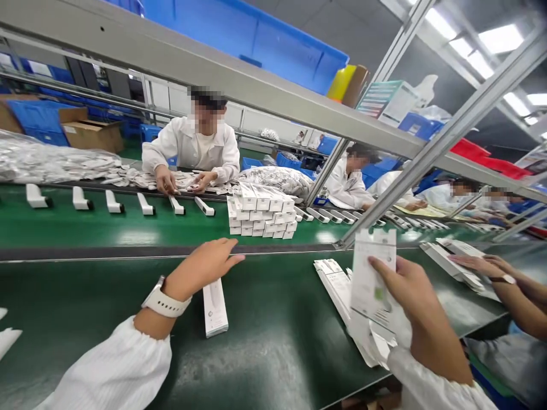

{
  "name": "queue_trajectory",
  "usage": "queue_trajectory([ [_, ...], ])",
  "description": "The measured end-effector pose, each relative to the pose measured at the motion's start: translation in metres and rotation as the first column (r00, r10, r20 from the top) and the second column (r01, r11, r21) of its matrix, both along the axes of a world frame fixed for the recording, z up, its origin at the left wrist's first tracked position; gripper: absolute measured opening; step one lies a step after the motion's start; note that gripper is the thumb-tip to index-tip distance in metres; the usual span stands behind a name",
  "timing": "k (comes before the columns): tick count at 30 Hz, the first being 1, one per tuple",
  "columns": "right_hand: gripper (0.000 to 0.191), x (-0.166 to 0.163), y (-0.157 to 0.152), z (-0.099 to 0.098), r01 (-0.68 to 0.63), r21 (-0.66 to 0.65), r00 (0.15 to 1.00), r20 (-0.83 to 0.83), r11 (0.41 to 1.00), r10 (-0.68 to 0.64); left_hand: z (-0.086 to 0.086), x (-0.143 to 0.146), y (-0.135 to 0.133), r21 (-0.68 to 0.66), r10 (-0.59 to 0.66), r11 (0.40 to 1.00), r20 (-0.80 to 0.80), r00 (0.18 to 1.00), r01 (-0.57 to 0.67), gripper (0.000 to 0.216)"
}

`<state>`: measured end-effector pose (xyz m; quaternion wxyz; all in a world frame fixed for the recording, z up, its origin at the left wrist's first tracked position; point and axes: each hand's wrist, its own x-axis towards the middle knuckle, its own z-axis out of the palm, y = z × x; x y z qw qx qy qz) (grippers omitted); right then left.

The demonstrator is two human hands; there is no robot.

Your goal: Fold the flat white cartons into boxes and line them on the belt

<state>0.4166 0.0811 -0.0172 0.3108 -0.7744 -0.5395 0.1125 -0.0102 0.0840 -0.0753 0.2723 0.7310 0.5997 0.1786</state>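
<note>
My left hand [204, 263] is stretched out above the green table, its fingers extended and the thumb apart, with nothing visible in it. Just below that hand lies a slim white box [215, 310], its far end hidden by the hand. On the right, my right hand [405, 285] pinches a flat white carton [363, 285] with printed text and a green mark, held up between thumb and fingers. Behind and under it, a pile of flattened white cartons [335, 285] rests on the table, partly covered by the held one.
Stacked white boxes [262, 213] stand on a green conveyor [128, 228], beside a row of white devices [115, 202]. Across it a co-worker [192, 148] handles small parts. Another person's hands [487, 265] touch cartons at right. A metal post [384, 199] and overhead shelf [256, 85] cross the view.
</note>
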Motion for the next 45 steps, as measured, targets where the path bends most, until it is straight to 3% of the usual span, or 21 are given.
queue_trajectory([
  [3,0.050,-0.091,-0.015,0.003,-0.216,0.152,0.938,-0.241,0.965,0.248,0.013,0.031,-0.020,0.094,-0.114,0.991,0.156,0.981,0.100,0.085],
  [5,0.064,-0.155,-0.021,-0.003,-0.325,0.240,0.861,-0.324,0.915,0.391,0.017,0.047,-0.031,0.172,-0.161,0.978,0.260,0.952,0.119,0.114],
  [6,0.065,-0.181,-0.023,-0.005,-0.396,0.291,0.790,-0.374,0.871,0.485,0.017,0.051,-0.034,0.214,-0.175,0.971,0.331,0.927,0.106,0.114],
  [9,0.064,-0.226,-0.016,-0.004,-0.610,0.472,0.433,-0.475,0.637,0.766,0.022,0.042,-0.036,0.294,-0.194,0.954,0.458,0.868,0.058,0.087],
  [12,0.083,-0.229,0.009,0.005,-0.724,0.564,0.070,-0.513,0.398,0.855,0.033,0.017,-0.034,0.295,-0.168,0.954,0.380,0.910,0.053,0.091],
  [14,0.095,-0.226,0.027,0.009,-0.713,0.663,-0.166,-0.478,0.230,0.863,0.039,0.003,-0.034,0.308,-0.130,0.951,0.324,0.937,0.026,0.097],
  [16,0.090,-0.227,0.039,0.011,-0.627,0.762,-0.283,-0.418,0.164,0.863,0.042,-0.003,-0.034,0.352,-0.119,0.936,0.306,0.945,0.005,0.098],
  [19,0.073,-0.234,0.043,0.012,-0.531,0.812,-0.269,-0.433,0.242,0.861,0.040,-0.003,-0.031,0.400,-0.140,0.916,0.335,0.932,-0.006,0.104],
  [22,0.074,-0.238,0.038,0.012,-0.539,0.798,-0.268,-0.467,0.271,0.843,0.039,-0.002,-0.029,0.383,-0.126,0.923,0.347,0.929,-0.018,0.108],
  [24,0.063,-0.237,0.036,0.013,-0.541,0.771,-0.226,-0.517,0.335,0.826,0.040,-0.002,-0.030,0.369,-0.106,0.929,0.351,0.931,-0.033,0.095],
  [28,0.043,-0.241,0.034,0.014,-0.434,0.680,0.006,-0.653,0.591,0.757,0.039,0.006,-0.032,0.431,-0.033,0.894,0.329,0.944,-0.119,0.027],
  [29,0.044,-0.243,0.033,0.014,-0.384,0.672,0.069,-0.663,0.633,0.746,0.037,0.009,-0.032,0.460,-0.006,0.875,0.319,0.948,-0.149,0.019],
  [31,0.043,-0.249,0.032,0.012,-0.310,0.664,0.181,-0.662,0.681,0.728,0.029,0.015,-0.030,0.494,0.055,0.844,0.309,0.949,-0.210,0.026],
  [35,0.046,-0.257,0.026,0.005,-0.267,0.657,0.320,-0.629,0.705,0.708,0.016,0.023,-0.025,0.499,0.144,0.821,0.291,0.946,-0.278,0.042],
  [38,0.051,-0.254,0.024,0.005,-0.256,0.684,0.379,-0.580,0.683,0.722,0.014,0.020,-0.020,0.481,0.070,0.856,0.253,0.965,-0.188,0.048],
  [40,0.045,-0.248,0.025,0.008,-0.270,0.721,0.301,-0.566,0.638,0.767,0.017,0.013,-0.017,0.447,-0.019,0.890,0.230,0.973,-0.089,0.049],
  [43,0.041,-0.237,0.026,0.015,-0.354,0.735,0.142,-0.569,0.578,0.810,0.021,0.005,-0.017,0.410,-0.064,0.911,0.239,0.969,-0.041,0.061],
  [45,0.040,-0.232,0.022,0.018,-0.465,0.718,0.093,-0.542,0.518,0.835,0.022,0.008,-0.023,0.394,-0.129,0.918,0.419,0.899,-0.051,0.071],
])
